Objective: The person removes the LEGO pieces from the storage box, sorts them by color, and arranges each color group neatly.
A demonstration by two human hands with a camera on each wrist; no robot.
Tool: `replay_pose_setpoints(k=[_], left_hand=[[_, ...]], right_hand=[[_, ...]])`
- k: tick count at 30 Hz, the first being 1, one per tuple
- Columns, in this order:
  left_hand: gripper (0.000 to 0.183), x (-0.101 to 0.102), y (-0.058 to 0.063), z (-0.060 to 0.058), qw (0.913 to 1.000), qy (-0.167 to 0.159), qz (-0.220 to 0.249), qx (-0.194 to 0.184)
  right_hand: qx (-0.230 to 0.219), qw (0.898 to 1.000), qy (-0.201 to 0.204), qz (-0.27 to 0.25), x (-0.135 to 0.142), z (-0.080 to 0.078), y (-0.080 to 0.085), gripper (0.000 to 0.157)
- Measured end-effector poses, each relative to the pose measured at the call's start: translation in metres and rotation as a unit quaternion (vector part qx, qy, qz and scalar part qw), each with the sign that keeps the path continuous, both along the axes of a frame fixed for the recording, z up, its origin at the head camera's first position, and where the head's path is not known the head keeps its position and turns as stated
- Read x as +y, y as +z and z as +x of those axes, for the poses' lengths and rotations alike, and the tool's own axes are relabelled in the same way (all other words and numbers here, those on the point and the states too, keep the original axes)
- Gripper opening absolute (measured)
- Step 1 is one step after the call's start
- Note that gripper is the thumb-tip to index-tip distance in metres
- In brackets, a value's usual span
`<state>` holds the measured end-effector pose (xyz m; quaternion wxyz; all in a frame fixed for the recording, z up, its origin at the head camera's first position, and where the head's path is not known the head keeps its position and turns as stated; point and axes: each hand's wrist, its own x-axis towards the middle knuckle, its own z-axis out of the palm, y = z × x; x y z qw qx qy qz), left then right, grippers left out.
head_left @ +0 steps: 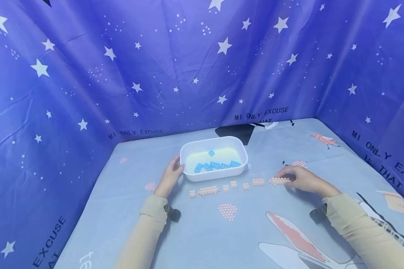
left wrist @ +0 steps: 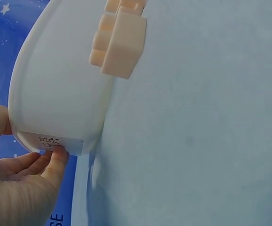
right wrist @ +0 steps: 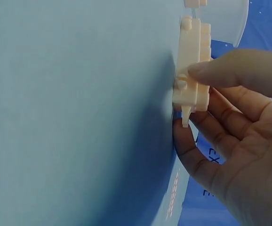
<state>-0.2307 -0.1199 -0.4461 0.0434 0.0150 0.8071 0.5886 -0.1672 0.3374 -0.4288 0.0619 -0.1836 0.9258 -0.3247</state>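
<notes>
My left hand [head_left: 170, 176] grips the left end of a white plastic basin [head_left: 218, 174], its fingers against the labelled end wall in the left wrist view. Several blue building blocks [head_left: 215, 164] lie inside the basin. To the right, my right hand [head_left: 304, 180] holds a long beige building block [right wrist: 189, 61] between thumb and fingers, low over the cloth. That block has studs along one face and small round knobs on its side. Its neighbours in the row include a beige eight-stud block [head_left: 258, 182].
A row of beige blocks runs in front of the basin: a small block [head_left: 192, 193] at its left end, then a long knobbed block [head_left: 208, 191] and several small ones. A printed pale blue cloth [head_left: 202, 239] covers the table. Blue star-patterned curtains [head_left: 175, 67] enclose the back and sides.
</notes>
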Motion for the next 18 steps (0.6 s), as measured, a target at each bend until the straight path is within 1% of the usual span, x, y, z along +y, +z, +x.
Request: replay_pose_setpoints(k=[5,11,14,18], left_hand=[[0.057,-0.0003,0.0028,0.0011,1.0000,-0.001,-0.003,-0.003],[0.057,-0.0007,0.0042,0.0009,1.0000,-0.007,0.000,0.002],[0.057,-0.0010,0.0037,0.0011,1.0000,-0.007,0.000,-0.001],[0.058,-0.0014,0.0036,0.0019,0.9999,-0.009,0.005,0.000]], right_hand=[[0.004,1.000,0.008,-0.001,0.0006,-0.0011,0.0001,0.033],[0.014,0.999,0.024,-0.035,-0.0014,-0.0008,0.0033,0.032],[0.009,0.999,0.023,-0.045,-0.0017,-0.0020,0.0039,0.034],[0.013,0.999,0.016,-0.040,-0.0035,-0.0040,0.0055,0.035]])
